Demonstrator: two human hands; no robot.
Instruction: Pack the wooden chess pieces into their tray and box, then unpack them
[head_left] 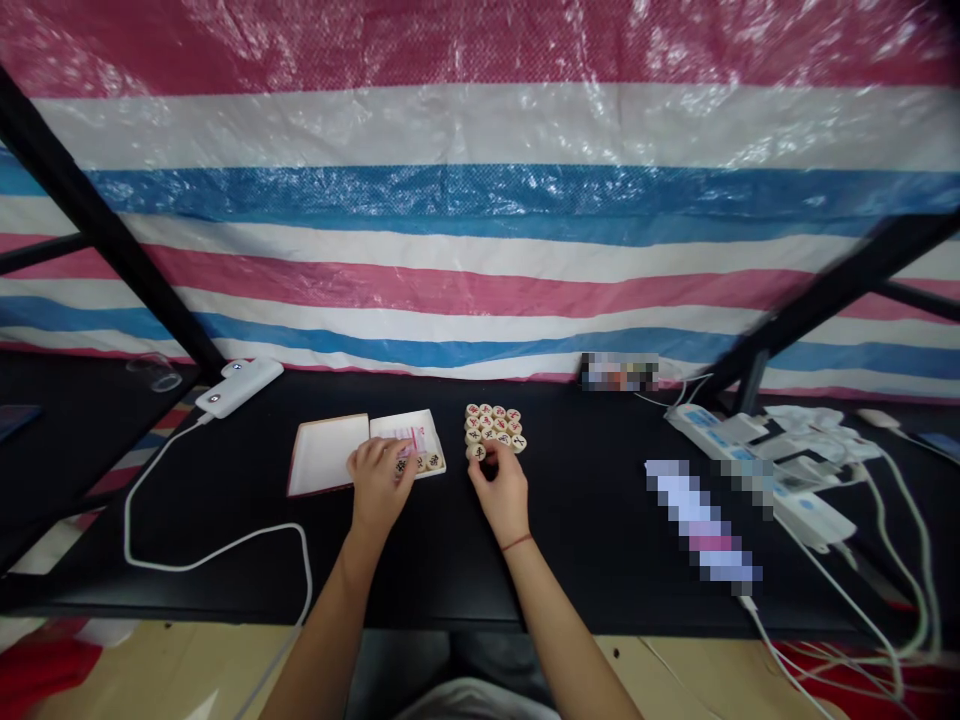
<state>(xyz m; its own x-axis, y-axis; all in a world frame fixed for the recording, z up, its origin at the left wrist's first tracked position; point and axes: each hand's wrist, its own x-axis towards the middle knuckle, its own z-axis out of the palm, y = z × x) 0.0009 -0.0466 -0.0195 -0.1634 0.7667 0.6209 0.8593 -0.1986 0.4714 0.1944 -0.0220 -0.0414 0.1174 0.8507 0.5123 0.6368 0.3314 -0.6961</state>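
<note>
Your right hand (501, 488) is pinching a disc (477, 453) right of the box (431, 436), probably for even rows (486, 411); your left hand (381, 475) is curling over the box, grip unclear.

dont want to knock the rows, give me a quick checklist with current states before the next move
1. Box lid open: ok, left of the tray.
2. Rowed xiangqi pieces tidy: ok, close together, characters showing.
3. Right hand at the nearest piece: ok, though grip firmness is unclear.
4. Left hand holding anything: cannot tell, its underside is hidden.
5. White cable clear of the rows: ok, off to their left.
</note>
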